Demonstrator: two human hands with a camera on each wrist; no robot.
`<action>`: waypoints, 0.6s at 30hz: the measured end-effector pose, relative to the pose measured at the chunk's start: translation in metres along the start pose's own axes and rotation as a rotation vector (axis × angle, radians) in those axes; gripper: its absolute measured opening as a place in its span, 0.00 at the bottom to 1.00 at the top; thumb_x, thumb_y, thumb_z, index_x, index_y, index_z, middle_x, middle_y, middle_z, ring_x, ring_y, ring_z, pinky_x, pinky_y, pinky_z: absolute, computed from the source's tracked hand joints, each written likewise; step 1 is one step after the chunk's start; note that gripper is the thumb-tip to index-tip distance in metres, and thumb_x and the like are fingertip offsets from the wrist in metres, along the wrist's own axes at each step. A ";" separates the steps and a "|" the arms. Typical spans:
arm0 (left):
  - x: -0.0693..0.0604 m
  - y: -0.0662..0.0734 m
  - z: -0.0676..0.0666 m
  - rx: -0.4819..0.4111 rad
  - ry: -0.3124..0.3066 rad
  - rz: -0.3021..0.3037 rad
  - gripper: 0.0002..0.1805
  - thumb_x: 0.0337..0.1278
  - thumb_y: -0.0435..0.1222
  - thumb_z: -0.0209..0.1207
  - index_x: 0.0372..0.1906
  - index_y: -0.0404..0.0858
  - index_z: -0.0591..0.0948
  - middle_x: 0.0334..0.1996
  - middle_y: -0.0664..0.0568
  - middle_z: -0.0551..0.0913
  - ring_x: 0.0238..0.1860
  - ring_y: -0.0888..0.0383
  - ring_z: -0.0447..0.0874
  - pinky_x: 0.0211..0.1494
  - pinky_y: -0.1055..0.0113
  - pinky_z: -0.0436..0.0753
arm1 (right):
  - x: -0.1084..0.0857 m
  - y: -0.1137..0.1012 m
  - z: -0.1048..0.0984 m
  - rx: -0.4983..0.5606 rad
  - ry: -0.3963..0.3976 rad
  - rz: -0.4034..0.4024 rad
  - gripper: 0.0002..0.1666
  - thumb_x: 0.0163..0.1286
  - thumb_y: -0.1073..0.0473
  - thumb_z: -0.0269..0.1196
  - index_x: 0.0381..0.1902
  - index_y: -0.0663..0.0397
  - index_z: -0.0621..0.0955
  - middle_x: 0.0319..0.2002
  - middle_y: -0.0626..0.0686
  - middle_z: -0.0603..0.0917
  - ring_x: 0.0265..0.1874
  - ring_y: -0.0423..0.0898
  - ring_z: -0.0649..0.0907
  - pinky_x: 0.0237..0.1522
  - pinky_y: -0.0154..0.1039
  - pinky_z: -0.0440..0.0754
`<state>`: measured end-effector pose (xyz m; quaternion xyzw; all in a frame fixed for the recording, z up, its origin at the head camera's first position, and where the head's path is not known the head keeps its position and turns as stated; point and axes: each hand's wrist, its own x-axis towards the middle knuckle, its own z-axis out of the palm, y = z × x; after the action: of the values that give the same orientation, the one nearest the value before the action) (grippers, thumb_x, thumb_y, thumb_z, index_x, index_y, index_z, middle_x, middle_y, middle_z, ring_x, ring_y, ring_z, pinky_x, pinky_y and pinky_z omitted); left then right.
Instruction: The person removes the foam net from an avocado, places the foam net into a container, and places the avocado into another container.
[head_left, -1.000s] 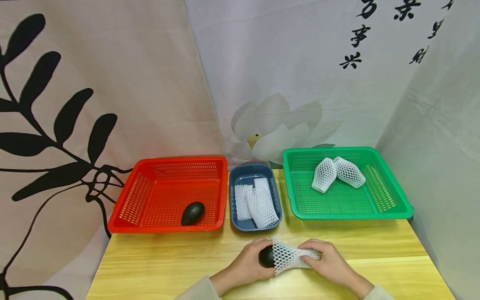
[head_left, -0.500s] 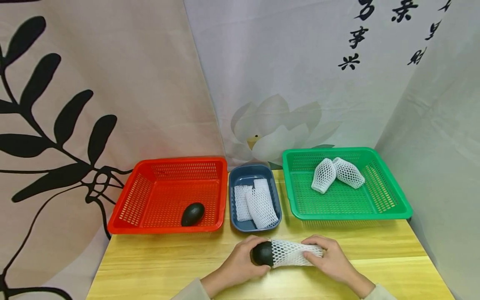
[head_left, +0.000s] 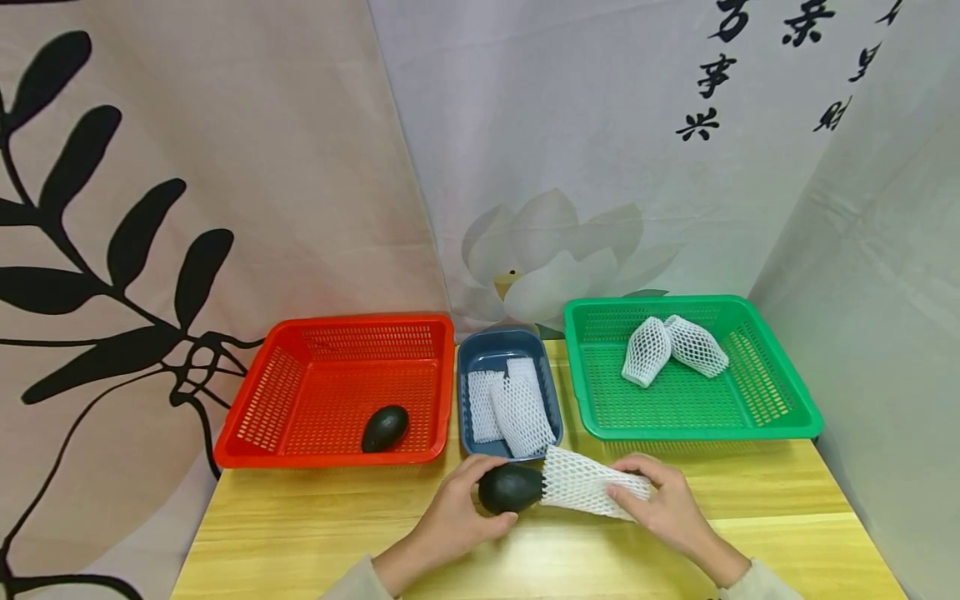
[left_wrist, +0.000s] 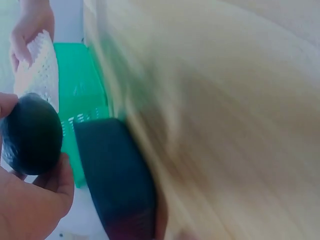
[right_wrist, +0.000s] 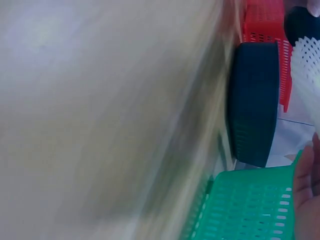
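Avocado (head_left: 512, 488) in the left hand (head_left: 450, 517), one end at the mouth of the held sleeve (head_left: 592, 482)

Counted, large to small. One pale backdrop cloth (head_left: 300, 125) behind, with a black branch print (head_left: 206, 271) on its left side and one faint flower print (head_left: 551, 250) near the middle. One wooden desk (head_left: 285, 542). Two perforated baskets at its back: red basket (head_left: 337, 383) left, green basket (head_left: 660, 417) right. One blue tray (head_left: 498, 342) between them. White mesh: two rounded, net-covered bundles (head_left: 697, 346) touching in the green basket, contents not clear; at least three loose sleeves (head_left: 525, 412) overlapping in the tray; one more in the hands. Bare fruit: two, counting a second avocado (head_left: 386, 429) near the red basket's front right corner.

Writing: black Chinese characters (head_left: 717, 77), upper right of the cloth. 万, 事, 兴 read down one column; 亲 beside it; 财 lower on the right. Others cut off or slanted.

Hands: well apart from each other, over the front of the desk, just before the tray. Left, fingers and thumb curved round the avocado. Right hand (head_left: 671, 508), thumb and fingers pinching the far end of the held sleeve. Whether any fruit sits inside the mesh mouth, cannot tell.
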<state>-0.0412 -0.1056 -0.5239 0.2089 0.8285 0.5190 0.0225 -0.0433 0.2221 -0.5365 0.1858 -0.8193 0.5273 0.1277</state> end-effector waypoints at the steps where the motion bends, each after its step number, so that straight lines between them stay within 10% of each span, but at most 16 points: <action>1: 0.000 0.000 -0.002 -0.002 0.012 0.001 0.36 0.43 0.33 0.81 0.63 0.48 0.82 0.56 0.63 0.80 0.55 0.59 0.81 0.61 0.61 0.80 | 0.002 -0.001 0.000 0.006 0.005 -0.008 0.21 0.53 0.76 0.76 0.40 0.48 0.88 0.38 0.45 0.89 0.38 0.37 0.85 0.46 0.25 0.78; 18: 0.003 0.007 -0.051 0.089 0.219 0.038 0.40 0.39 0.29 0.82 0.64 0.46 0.81 0.59 0.59 0.82 0.57 0.57 0.82 0.60 0.57 0.83 | 0.024 -0.010 0.007 0.058 0.078 -0.087 0.22 0.51 0.79 0.75 0.41 0.53 0.88 0.39 0.50 0.89 0.40 0.38 0.85 0.43 0.28 0.81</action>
<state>-0.0545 -0.1459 -0.4939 0.1673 0.8442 0.5017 -0.0875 -0.0603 0.2077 -0.5216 0.2043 -0.7892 0.5516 0.1768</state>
